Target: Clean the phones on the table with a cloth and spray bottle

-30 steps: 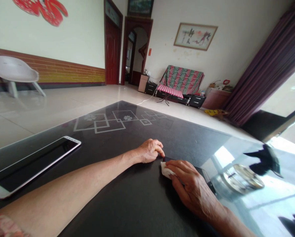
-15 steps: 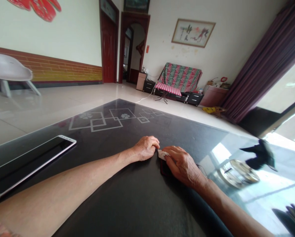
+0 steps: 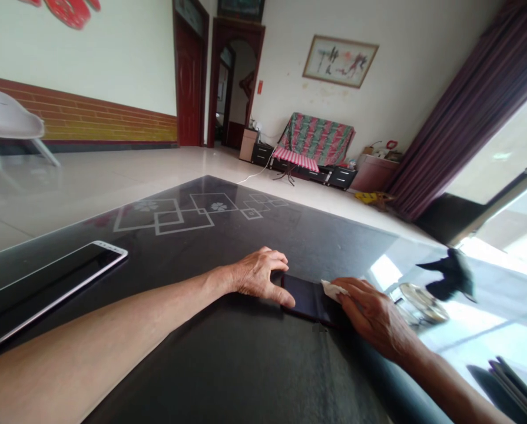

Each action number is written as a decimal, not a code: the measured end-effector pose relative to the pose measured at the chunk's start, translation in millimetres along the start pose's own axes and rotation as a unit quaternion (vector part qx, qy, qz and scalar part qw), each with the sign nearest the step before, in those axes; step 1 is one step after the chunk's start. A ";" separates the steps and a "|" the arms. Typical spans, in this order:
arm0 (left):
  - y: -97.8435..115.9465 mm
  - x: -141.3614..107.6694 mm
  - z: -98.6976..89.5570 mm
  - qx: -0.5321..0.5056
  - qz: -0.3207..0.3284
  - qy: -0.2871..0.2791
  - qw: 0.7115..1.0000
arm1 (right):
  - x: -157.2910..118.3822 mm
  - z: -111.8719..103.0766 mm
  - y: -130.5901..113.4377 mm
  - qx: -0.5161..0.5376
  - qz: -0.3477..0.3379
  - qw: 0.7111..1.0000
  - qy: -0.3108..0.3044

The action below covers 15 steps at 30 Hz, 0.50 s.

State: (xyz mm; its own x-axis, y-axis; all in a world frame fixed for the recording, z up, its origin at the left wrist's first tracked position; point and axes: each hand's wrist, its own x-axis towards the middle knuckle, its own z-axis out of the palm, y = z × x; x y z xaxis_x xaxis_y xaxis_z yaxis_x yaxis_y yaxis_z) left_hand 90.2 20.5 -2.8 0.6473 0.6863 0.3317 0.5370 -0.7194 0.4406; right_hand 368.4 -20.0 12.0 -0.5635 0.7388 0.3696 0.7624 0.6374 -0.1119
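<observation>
A dark phone (image 3: 305,297) lies flat on the black table, its screen facing up. At its left end is my left hand (image 3: 263,274), the thumb on the near corner and the fingers spread away from it by the far corner; that hand is open. My right hand (image 3: 375,315) pinches a folded white tissue (image 3: 332,290) and presses it on the right part of the phone. The palm and fingers hide the phone's right end.
A larger white-edged phone or tablet (image 3: 55,288) lies on the table (image 3: 228,365) at left. On the right are a round glass-like dish (image 3: 422,303) and a black object (image 3: 451,277). Beyond the table stand a pale chair (image 3: 9,115) and a striped small table (image 3: 296,159).
My right hand has slid right with the tissue, uncovering the phone's screen. My left hand has opened from a loose curl, its thumb now on the phone's left end. The view has shifted slightly.
</observation>
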 end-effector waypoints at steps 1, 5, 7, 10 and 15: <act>0.6 -0.6 -0.4 0.008 0.008 -0.012 1.000 | -4.7 -1.0 3.8 -0.005 0.007 1.000 0.006; 0.9 -2.3 0.5 0.034 0.032 -0.039 0.998 | -17.5 0.6 12.9 -0.016 0.027 0.999 0.045; 0.7 -2.5 1.6 0.037 0.036 -0.040 0.998 | -19.9 2.9 13.7 -0.015 0.034 0.997 0.060; 1.0 -1.7 2.2 0.028 0.049 -0.033 0.998 | -20.1 4.9 12.7 -0.006 0.046 0.996 0.073; 2.8 -0.1 0.0 0.000 0.057 -0.020 0.998 | -16.1 6.0 8.5 0.014 0.052 0.996 0.071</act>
State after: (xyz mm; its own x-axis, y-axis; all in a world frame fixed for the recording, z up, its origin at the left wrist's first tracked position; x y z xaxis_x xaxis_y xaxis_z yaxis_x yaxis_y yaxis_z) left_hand 91.6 18.4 -1.7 0.7249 0.5957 0.3457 0.4595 -0.7922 0.4016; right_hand 382.1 -25.2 -0.4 -0.4292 0.7638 0.4820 0.8037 0.5665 -0.1820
